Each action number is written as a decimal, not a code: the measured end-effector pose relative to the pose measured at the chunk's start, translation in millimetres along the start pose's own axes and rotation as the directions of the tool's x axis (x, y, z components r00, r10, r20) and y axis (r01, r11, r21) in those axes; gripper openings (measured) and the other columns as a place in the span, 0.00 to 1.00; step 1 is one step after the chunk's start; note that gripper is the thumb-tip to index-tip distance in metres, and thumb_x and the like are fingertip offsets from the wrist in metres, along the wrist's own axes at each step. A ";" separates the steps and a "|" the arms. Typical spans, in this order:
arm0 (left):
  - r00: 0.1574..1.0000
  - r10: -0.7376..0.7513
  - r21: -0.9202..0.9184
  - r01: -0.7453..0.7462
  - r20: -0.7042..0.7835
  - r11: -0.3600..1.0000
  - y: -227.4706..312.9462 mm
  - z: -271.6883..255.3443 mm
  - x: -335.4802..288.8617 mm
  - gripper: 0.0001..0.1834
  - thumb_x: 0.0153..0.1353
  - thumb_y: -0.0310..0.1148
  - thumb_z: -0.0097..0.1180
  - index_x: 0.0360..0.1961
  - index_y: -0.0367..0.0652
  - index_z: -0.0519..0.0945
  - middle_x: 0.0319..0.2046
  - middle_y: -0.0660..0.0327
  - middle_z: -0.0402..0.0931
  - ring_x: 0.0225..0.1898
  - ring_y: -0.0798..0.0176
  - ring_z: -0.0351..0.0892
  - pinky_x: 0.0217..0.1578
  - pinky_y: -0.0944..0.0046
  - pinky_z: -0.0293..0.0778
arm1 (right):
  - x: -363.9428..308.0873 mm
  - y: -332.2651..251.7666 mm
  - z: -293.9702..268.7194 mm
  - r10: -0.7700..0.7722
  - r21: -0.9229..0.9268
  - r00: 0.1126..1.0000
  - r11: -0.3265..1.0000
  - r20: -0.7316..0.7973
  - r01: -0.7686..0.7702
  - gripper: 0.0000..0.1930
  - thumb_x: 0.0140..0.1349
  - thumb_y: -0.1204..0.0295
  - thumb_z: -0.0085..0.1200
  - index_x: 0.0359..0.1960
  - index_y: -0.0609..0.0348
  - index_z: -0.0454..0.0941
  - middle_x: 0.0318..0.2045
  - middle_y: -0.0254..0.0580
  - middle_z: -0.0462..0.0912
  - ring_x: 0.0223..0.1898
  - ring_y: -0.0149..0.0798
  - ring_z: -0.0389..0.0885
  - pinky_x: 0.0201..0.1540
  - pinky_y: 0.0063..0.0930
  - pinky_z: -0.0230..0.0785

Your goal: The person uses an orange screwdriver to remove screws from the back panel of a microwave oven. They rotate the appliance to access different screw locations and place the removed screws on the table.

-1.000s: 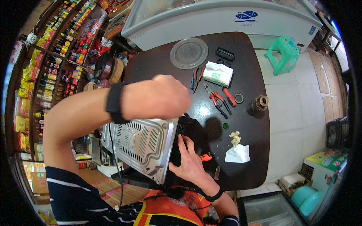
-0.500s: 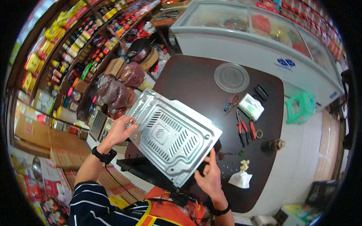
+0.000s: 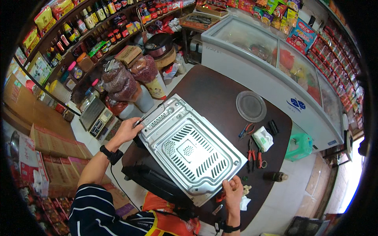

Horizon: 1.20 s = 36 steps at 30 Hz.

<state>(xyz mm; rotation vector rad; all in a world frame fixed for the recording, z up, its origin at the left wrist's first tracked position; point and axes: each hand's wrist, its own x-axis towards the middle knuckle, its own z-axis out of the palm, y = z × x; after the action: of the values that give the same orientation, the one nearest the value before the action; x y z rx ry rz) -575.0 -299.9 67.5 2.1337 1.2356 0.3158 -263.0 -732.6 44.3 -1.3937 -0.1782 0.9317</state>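
A silver sheet-metal panel (image 3: pixel 189 151) with stamped ridges and vent slots lies tilted across the near part of the dark table (image 3: pixel 220 88). Its left edge is gripped by my left hand (image 3: pixel 129 130), fingers closed at the corner. At the lower right corner, my right hand (image 3: pixel 233 188) pinches the panel's edge between thumb and fingers. A black boxy part (image 3: pixel 151 183) shows below the panel; the panel hides most of it, so I cannot tell whether they are joined. Beside my right hand are a small red-and-black item, a pale crumpled tissue (image 3: pixel 244 202) and a small silver cylinder (image 3: pixel 217 209).
Right of the panel lie a round glass plate (image 3: pixel 251 106), red-and-blue pliers (image 3: pixel 247 131), red-handled pliers (image 3: pixel 251 155), a red-handled tool (image 3: pixel 259 160), a tape roll (image 3: pixel 264 163), a tissue pack (image 3: pixel 262 139) and a brown bottle (image 3: pixel 275 176). Beyond stand a chest freezer (image 3: pixel 260 74) and green stool (image 3: pixel 299 146).
The view has shifted. The panel has moved right and nearer the table's right-hand items. My right hand's fingers, formerly loosely along the edge, now pinch the corner; my left hand keeps its grip.
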 end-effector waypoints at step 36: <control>0.982 -0.109 -0.279 0.149 0.155 0.949 -58.8 -16.3 -3.6 0.16 0.68 0.35 0.71 0.52 0.38 0.93 0.35 0.54 0.89 0.39 0.66 0.83 0.44 0.58 0.79 | 0.5 -25.2 40.1 -0.266 -0.414 0.943 0.895 -0.199 0.165 0.07 0.79 0.74 0.55 0.50 0.66 0.79 0.40 0.37 0.84 0.41 0.28 0.79 0.48 0.27 0.72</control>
<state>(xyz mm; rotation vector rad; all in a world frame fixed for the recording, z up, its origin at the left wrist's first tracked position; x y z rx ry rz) -625.5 -275.6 42.9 1.7849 1.1649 0.2691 -275.8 -699.4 75.4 -1.8083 -0.3366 0.5394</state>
